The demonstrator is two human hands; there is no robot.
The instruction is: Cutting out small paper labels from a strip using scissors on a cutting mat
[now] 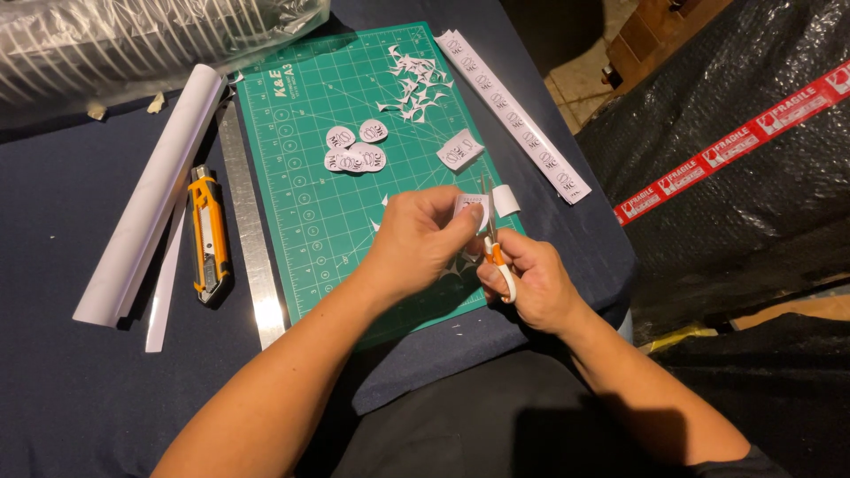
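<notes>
My left hand pinches a small white printed paper piece over the green cutting mat. My right hand grips small scissors with orange and white handles, blades pointing up against the paper piece. Several cut round stickers lie on the mat further out, with a heap of white paper scraps beyond them. A small printed square and a blank white tab rest near the mat's right edge.
A long printed paper strip lies right of the mat. Left of the mat lie a steel ruler, an orange utility knife and a white paper roll. Plastic-wrapped stock sits top left; a black wrapped bundle with red tape stands right.
</notes>
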